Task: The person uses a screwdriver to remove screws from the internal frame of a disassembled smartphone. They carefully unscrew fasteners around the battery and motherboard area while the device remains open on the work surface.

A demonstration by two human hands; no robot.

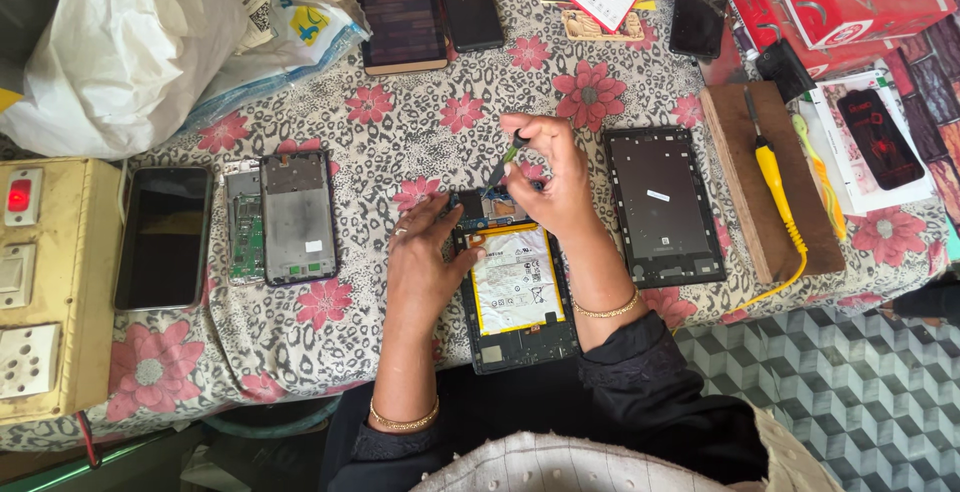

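An opened tablet point(517, 297) lies face down near the table's front edge, its white battery and circuit board showing. My left hand point(425, 257) rests on the tablet's left side, fingers pressing near the board at the top. My right hand point(550, 177) is closed around a small green-handled screwdriver point(503, 164), whose tip points down at the board at the tablet's top edge.
A dark back cover point(663, 207) lies right of the tablet. A wooden block point(770, 182) carries a yellow soldering iron point(775, 182). At left lie a phone point(163, 237), two opened phone parts point(283, 217) and a switch box point(45, 287). Bags, phones and boxes crowd the far side.
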